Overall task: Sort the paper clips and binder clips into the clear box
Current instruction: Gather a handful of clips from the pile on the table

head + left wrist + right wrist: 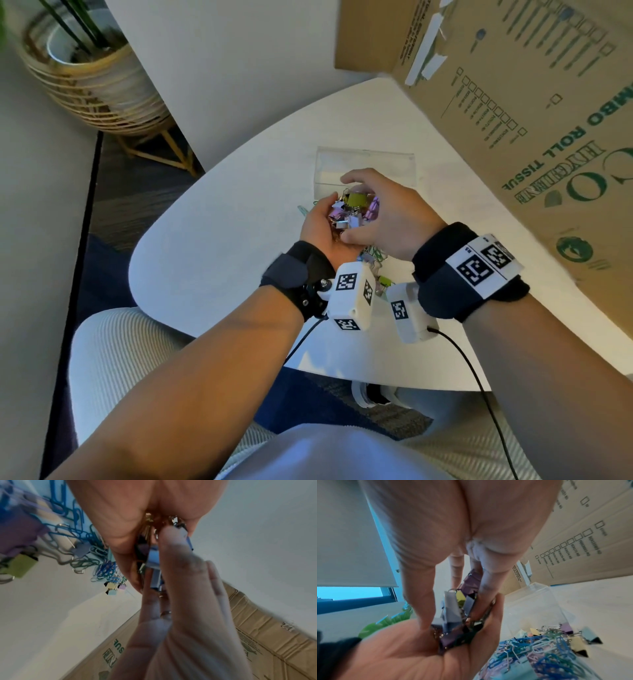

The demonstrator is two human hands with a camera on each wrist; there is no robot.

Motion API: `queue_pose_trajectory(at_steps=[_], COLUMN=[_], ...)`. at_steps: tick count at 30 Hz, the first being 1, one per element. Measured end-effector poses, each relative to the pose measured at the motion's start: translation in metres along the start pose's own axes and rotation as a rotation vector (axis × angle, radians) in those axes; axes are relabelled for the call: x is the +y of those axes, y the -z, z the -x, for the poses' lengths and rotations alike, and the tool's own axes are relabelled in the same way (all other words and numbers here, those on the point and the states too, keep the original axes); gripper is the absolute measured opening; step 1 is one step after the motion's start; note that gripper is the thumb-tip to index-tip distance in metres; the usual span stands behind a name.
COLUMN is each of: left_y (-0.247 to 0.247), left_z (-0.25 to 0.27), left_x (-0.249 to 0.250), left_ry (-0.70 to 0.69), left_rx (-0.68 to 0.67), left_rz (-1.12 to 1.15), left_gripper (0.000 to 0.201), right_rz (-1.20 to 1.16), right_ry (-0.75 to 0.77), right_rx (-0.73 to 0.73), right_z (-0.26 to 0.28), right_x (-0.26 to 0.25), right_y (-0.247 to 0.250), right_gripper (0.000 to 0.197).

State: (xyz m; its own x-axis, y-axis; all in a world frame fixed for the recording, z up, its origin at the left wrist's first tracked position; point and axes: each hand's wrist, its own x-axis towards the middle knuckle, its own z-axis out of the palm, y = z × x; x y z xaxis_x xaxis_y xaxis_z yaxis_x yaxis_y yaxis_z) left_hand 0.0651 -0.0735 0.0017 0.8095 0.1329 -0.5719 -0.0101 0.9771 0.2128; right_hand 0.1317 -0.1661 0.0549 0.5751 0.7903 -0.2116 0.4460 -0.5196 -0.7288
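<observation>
A bunch of pastel binder clips [352, 212] sits between my two hands, just above the white table. My left hand [320, 221] cups it from below and the left, fingers curled up round it. From above and the right my right hand [373, 205] grips the same bunch [453, 614], thumb at the near side. The clear box [366, 164] stands right behind the hands and looks empty on the far side. A pile of loose paper clips and binder clips [539, 649] lies on the table under and beside my wrists, also in the left wrist view [77, 540].
A big cardboard carton [513, 120] fills the table's right side, close behind the clear box. The round white table [222, 222] has bare surface to the left. A plant in a woven basket [92, 78] stands on the floor at far left.
</observation>
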Motion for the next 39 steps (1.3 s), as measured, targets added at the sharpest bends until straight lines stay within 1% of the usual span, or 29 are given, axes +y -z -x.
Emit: queue_pose_trajectory(at_steps=[2, 6, 9, 11, 13, 17, 22, 25, 27, 30, 33, 35, 39], left_y=[0.003, 0.009, 0.012, 0.012, 0.014, 0.013, 0.013, 0.010, 0.010, 0.014, 0.021, 0.026, 0.032], left_z=[0.001, 0.002, 0.000, 0.000, -0.002, 0.000, 0.000, 0.001, 0.000, 0.000, -0.003, -0.004, -0.002], left_x=[0.003, 0.004, 0.004, 0.001, -0.001, -0.005, -0.005, -0.007, -0.010, -0.010, -0.006, -0.004, -0.005], left_ry=[0.018, 0.024, 0.013, -0.016, -0.045, -0.078, -0.083, -0.075, -0.065, -0.065, -0.050, -0.039, -0.015], left_rx=[0.016, -0.021, -0.043, -0.037, -0.018, 0.054, 0.052, 0.044, 0.016, -0.018, 0.008, 0.012, 0.007], left_rz=[-0.028, -0.017, -0.011, -0.018, -0.048, -0.078, -0.087, -0.021, 0.007, 0.011, 0.022, 0.029, -0.011], left_gripper=[0.039, 0.042, 0.044, 0.045, 0.045, 0.033, 0.041, 0.027, 0.025, 0.022, 0.025, 0.023, 0.023], right_rz=[-0.037, -0.114, -0.150, -0.157, -0.160, -0.225, -0.427, -0.545, -0.582, -0.635, -0.659, -0.668, -0.584], right_ry=[-0.007, -0.007, 0.008, 0.017, 0.022, 0.024, -0.038, -0.060, -0.079, -0.090, -0.103, -0.148, -0.216], right_rx=[0.039, 0.109, 0.110, 0.098, 0.113, 0.186, 0.252, 0.276, 0.292, 0.321, 0.433, 0.518, 0.609], right_z=[0.003, 0.009, 0.010, 0.011, 0.012, 0.015, 0.014, 0.013, 0.012, 0.011, 0.010, 0.011, 0.008], right_x=[0.001, 0.001, 0.003, 0.005, 0.007, 0.010, 0.012, 0.012, 0.012, 0.014, 0.023, 0.031, 0.047], right_y=[0.000, 0.001, 0.001, 0.000, -0.001, -0.004, -0.007, -0.007, -0.006, -0.005, 0.000, 0.005, 0.011], right_gripper=[0.073, 0.063, 0.058, 0.059, 0.056, 0.040, 0.019, 0.014, 0.012, 0.014, 0.011, 0.007, 0.004])
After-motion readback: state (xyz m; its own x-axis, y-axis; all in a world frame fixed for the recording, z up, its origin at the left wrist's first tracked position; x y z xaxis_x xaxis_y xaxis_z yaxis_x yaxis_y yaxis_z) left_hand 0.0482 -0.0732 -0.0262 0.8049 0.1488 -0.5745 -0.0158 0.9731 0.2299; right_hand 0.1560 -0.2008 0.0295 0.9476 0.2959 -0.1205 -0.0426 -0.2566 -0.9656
